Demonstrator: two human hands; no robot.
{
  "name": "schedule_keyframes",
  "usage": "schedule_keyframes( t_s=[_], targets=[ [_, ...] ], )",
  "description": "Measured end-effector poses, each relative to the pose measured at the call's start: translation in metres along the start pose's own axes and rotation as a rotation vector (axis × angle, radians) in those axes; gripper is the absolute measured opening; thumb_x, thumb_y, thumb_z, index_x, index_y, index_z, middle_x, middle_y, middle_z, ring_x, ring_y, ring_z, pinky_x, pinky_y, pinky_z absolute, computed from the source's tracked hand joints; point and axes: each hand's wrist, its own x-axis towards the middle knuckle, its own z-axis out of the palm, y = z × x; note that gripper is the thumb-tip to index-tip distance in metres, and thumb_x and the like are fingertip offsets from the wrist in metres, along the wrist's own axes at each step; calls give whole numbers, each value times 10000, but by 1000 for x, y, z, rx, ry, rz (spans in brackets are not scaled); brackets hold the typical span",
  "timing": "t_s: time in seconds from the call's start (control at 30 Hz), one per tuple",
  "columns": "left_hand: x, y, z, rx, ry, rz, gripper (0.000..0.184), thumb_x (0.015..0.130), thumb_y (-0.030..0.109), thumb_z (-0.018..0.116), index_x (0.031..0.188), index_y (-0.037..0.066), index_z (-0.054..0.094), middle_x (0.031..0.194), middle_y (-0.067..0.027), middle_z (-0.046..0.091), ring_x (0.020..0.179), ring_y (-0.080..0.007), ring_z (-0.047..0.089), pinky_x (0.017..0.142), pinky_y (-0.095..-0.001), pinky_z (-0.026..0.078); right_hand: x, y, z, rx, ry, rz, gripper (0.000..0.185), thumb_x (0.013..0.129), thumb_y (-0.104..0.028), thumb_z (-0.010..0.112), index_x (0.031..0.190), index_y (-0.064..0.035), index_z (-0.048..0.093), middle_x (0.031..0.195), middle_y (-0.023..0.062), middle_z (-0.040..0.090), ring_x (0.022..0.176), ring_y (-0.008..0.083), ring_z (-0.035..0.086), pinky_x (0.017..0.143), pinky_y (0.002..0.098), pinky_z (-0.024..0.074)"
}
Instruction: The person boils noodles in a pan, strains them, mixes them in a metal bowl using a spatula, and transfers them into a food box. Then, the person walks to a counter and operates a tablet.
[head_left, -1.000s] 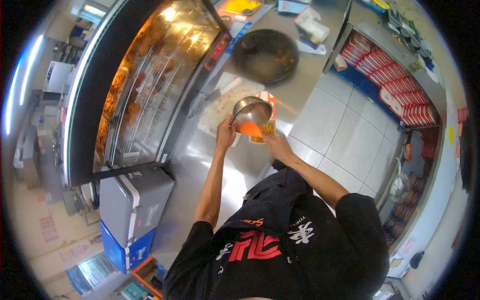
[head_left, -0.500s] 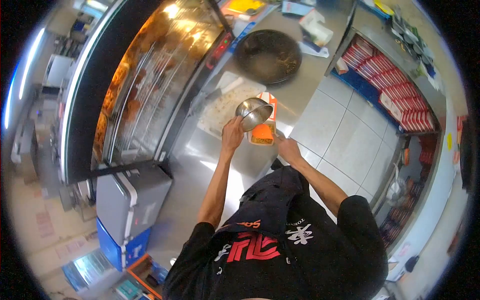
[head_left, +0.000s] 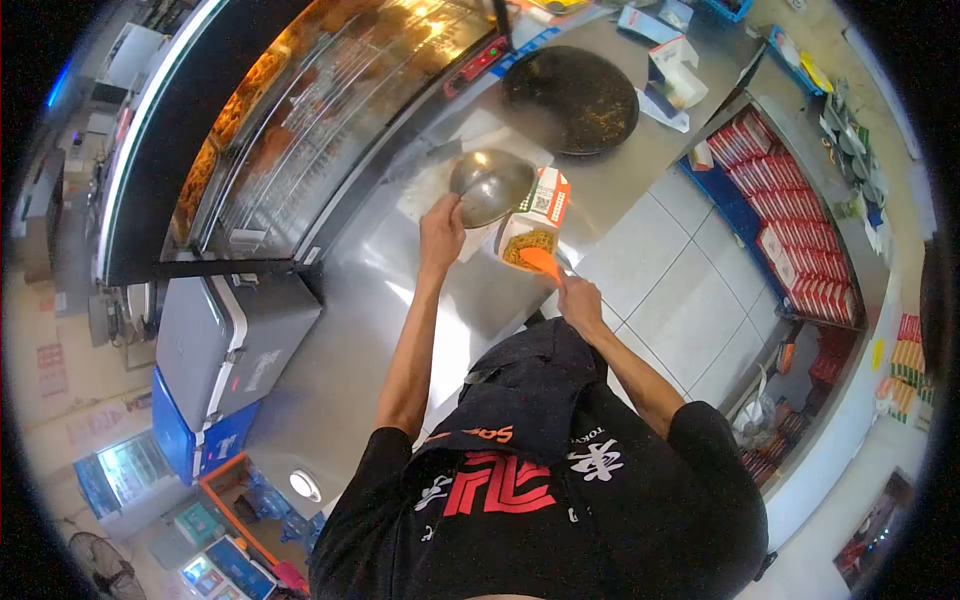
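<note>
A metal bowl (head_left: 492,188) is held by its rim in my left hand (head_left: 441,232), above the steel counter. My right hand (head_left: 581,303) is wrapped round the handle of an orange spatula (head_left: 542,263). The spatula's blade rests at the food in an open red-and-white takeaway box (head_left: 547,200), just right of the bowl. Yellowish-brown food (head_left: 526,246) fills the visible part of the box. Behind the bowl lies a pale board or tray (head_left: 428,192), partly hidden by the bowl and hand.
A large dark round pan (head_left: 570,100) sits beyond the box. At left stands a lit glass food cabinet (head_left: 330,130), with a grey cooler box (head_left: 235,345) nearer. Stacked red-and-white boxes (head_left: 790,220) fill a shelf at right, and a white carton (head_left: 678,75) lies past the pan.
The bowl has moved left, away from the box. The orange spatula has swung from the bowl into the box and now points toward my right hand. The view has shifted.
</note>
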Motion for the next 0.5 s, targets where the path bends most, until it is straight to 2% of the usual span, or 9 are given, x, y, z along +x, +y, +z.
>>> schedule_keyframes(
  t_s=[0.03,0.07,0.1,0.13,0.17,0.23,0.4,0.47,0.5],
  targets=[
    [0,-3,-1,-58,38,-75,103,852,55,519,786,5,459,671,-149,507,564,-250,549,498,-351,428,14,-2,6,2,-77,72,342,808,-146,521,1140,-64,534,759,180,614,670,356,599,600,459,476],
    [-1,0,-5,-60,38,-71,103,852,55,519,786,5,459,671,-149,507,564,-250,549,498,-351,428,27,-3,12,5,-152,146,383,793,-124,527,1168,-53,511,798,185,625,713,365,608,631,464,482],
    [-9,5,-10,-253,106,-214,137,868,79,519,780,9,441,672,-115,513,549,-217,539,497,-329,442,36,-2,19,5,-150,150,383,793,-124,527,1168,-53,511,798,185,625,713,365,608,631,464,482],
    [-16,9,-15,-445,173,-357,171,885,102,519,775,13,424,674,-80,519,533,-183,529,495,-306,456,45,0,29,40,-68,200,371,806,-142,516,1167,-56,520,790,190,625,711,371,606,640,472,478],
    [-24,9,-22,-444,168,-355,171,885,102,519,775,13,424,674,-80,519,533,-183,529,495,-306,456,49,-6,30,80,11,252,361,820,-160,506,1167,-60,529,782,194,626,710,376,605,649,480,474],
    [-42,8,-38,-601,300,-407,198,907,136,502,786,32,385,693,-43,488,556,-109,515,469,-266,458,46,-16,9,107,36,275,344,826,-168,500,1152,-68,545,775,202,625,717,382,604,659,479,473],
    [-98,8,-65,-823,532,-605,161,896,126,522,855,59,382,731,-50,514,624,-135,547,488,-287,467,50,-1,9,67,0,281,304,825,-193,502,1098,-92,591,767,214,624,745,387,604,688,472,472],
    [-122,5,-80,-888,623,-693,161,892,128,529,874,67,382,746,-52,527,650,-138,555,491,-293,463,54,-14,4,119,67,402,287,815,-207,504,1057,-90,605,774,205,628,754,384,604,692,472,469],
    [-137,7,-88,-919,643,-719,161,889,134,535,884,74,385,765,-55,541,665,-140,557,492,-293,454,55,-11,6,105,47,392,287,815,-207,504,1057,-90,605,774,205,628,754,384,604,692,472,469]
  ],
)
